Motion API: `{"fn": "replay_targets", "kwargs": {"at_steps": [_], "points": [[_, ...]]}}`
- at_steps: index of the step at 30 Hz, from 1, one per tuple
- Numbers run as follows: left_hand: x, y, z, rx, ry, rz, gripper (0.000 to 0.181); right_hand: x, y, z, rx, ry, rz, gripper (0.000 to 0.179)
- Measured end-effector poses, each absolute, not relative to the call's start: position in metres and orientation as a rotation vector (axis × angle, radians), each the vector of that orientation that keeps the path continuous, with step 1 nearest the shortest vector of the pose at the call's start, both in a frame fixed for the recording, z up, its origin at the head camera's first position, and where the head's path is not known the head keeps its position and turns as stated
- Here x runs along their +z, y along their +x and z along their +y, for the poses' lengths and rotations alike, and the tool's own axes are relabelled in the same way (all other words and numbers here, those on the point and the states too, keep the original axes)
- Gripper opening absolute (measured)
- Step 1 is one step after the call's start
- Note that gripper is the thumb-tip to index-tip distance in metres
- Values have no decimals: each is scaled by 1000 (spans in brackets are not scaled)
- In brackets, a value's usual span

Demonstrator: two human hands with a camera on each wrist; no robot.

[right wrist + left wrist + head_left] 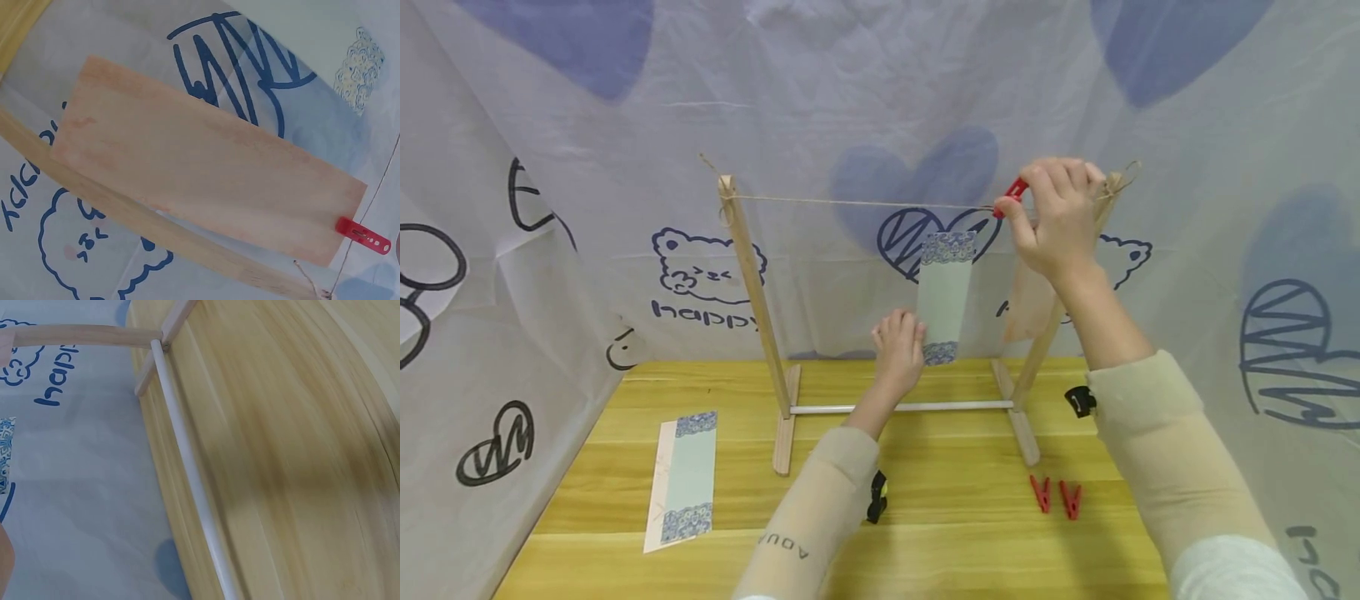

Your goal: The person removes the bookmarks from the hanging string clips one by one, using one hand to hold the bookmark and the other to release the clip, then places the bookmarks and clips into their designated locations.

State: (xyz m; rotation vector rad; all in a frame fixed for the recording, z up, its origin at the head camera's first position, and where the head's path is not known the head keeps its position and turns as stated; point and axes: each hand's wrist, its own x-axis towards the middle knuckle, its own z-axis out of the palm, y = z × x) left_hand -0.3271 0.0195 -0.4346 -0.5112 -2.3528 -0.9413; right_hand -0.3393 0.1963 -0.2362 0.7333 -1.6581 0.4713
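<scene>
My left hand grips the left edge of a pale green paper card with blue lace-patterned ends, held upright below the string. In the left wrist view only its patterned end shows at the edge. Up at the string, my right hand pinches a red clip between thumb and fingers. A pinkish card hangs near the right post, fastened to the string by another red clip. In the head view the right hand hides that card's top.
The string spans two wooden posts, joined low down by a white rod. On the wooden table, two red clips lie at right. At left, another green card overlaps a pink one. A printed cloth hangs behind.
</scene>
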Motion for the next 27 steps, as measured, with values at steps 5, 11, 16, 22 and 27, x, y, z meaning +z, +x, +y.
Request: {"fn": "replay_targets", "kwargs": {"at_steps": [5, 11, 16, 22, 27], "points": [[-440, -327, 14, -935, -523, -2301, 21, -243, -341, 201, 442, 719, -1636, 59], [-447, -325, 7, -914, -564, -2254, 26, -254, -340, 205, 372, 718, -1617, 59], [-452, -322, 2, -855, -592, -2220, 39, -262, -338, 210, 295, 752, -1619, 56], [-458, -318, -5, -819, -597, -2160, 45, -272, -335, 214, 262, 764, -1644, 54], [-462, -314, -12, -825, -611, -2140, 45, -280, -333, 216, 235, 771, -1659, 54]]}}
